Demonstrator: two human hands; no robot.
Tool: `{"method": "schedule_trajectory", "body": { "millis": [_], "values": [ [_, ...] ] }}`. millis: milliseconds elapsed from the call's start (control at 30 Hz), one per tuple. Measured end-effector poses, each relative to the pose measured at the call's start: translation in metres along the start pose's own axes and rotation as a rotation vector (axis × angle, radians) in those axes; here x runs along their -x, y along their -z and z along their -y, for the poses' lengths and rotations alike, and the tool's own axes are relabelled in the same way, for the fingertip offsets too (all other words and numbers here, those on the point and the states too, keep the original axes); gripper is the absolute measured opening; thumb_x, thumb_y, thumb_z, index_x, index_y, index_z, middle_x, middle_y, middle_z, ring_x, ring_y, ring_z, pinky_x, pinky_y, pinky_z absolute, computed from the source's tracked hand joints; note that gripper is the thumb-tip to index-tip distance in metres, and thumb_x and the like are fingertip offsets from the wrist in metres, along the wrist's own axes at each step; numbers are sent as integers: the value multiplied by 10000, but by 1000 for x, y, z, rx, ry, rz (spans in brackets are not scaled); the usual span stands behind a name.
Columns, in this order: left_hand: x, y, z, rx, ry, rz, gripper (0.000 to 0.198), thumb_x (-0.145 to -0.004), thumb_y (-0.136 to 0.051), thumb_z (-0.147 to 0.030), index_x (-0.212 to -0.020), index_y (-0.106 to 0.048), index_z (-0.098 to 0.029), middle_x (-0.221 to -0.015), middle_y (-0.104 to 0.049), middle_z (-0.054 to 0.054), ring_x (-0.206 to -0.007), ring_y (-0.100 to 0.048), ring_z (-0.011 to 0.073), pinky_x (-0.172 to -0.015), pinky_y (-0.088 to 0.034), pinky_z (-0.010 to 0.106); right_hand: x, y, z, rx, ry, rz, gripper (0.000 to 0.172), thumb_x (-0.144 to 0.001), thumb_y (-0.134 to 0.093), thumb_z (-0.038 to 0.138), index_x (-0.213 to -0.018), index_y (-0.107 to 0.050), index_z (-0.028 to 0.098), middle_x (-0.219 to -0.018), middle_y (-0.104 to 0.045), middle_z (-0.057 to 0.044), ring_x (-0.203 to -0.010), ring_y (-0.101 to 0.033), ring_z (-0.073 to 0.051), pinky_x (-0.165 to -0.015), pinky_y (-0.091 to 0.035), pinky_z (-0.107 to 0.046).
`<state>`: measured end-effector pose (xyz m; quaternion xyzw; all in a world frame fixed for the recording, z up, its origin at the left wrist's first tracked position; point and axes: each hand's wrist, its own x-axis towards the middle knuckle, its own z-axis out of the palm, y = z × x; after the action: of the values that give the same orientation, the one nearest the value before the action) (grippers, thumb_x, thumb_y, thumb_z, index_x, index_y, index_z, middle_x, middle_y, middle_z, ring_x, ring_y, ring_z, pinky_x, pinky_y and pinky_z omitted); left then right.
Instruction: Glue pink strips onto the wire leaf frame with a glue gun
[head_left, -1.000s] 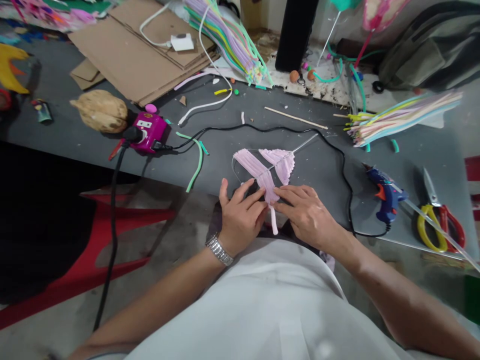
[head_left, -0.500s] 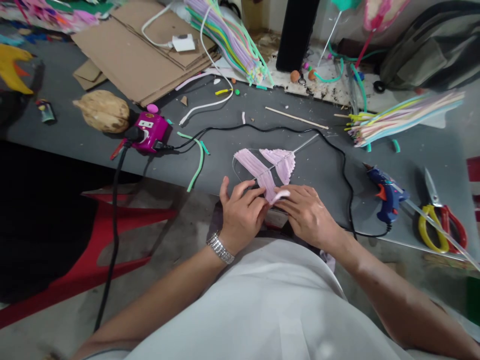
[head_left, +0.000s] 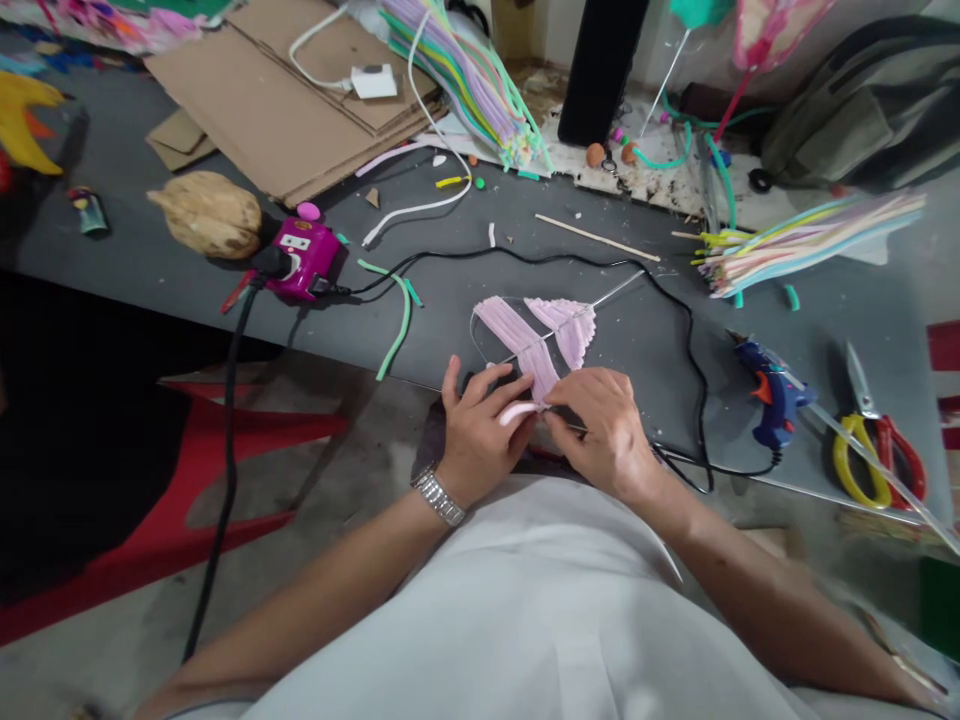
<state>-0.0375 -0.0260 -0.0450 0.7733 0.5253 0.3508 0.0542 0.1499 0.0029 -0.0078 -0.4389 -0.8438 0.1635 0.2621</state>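
A wire frame with a long stem (head_left: 615,292) lies on the dark grey table (head_left: 645,340), and pale pink flexible strips (head_left: 510,330) are wrapped across its loop in two lobes. My left hand (head_left: 484,435) presses the lower part of the frame, with its fingers around the wire. My right hand (head_left: 604,425) pinches the pink strip where it crosses the wire. A loose end of that strip (head_left: 517,412) bends left over my left fingers. The frame's lower edge is hidden under my hands.
A blue hot glue gun (head_left: 776,395) and yellow-and-red scissors (head_left: 862,460) lie to the right, with a bundle of pastel strips (head_left: 810,240) above them. A black cable (head_left: 686,340) curves around the frame. A magenta plug-in device (head_left: 304,260) and cardboard sheets (head_left: 277,100) lie at the left and back.
The loose pink strip end has swung up from hanging toward me and now bends left over my left fingers. My right hand has moved in closer to pinch the strip.
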Motion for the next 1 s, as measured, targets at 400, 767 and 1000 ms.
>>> {"method": "schedule_trajectory", "body": {
  "millis": [400,767,1000],
  "values": [
    [4,0,4,7,-44,-32,34,-943,-694,-237,-965,-691,-262,-1212,-797,14,-1214,-679,296,-1252,-189,673,10,-6,-3,66,157,-29,216,-987,-541,125,-835,-671,209,-920,-748,-29,-952,-632,-181,-919,-366,-361],
    [2,-2,0,12,26,-54,39,-934,-702,-228,-899,-712,-242,-1158,-812,13,-1234,-657,285,-1234,-196,660,25,-8,-9,187,302,-80,158,-932,-621,77,-869,-679,209,-1031,-773,-32,-1047,-652,-185,-968,-388,-384],
    [-5,-3,-7,25,130,-34,119,-939,-698,-270,-825,-705,-238,-1098,-816,11,-1200,-659,280,-1207,-241,631,32,-14,-10,211,325,-71,157,-943,-629,104,-840,-679,212,-1210,-770,-48,-1176,-626,-198,-1015,-415,-385]
  ]
}}
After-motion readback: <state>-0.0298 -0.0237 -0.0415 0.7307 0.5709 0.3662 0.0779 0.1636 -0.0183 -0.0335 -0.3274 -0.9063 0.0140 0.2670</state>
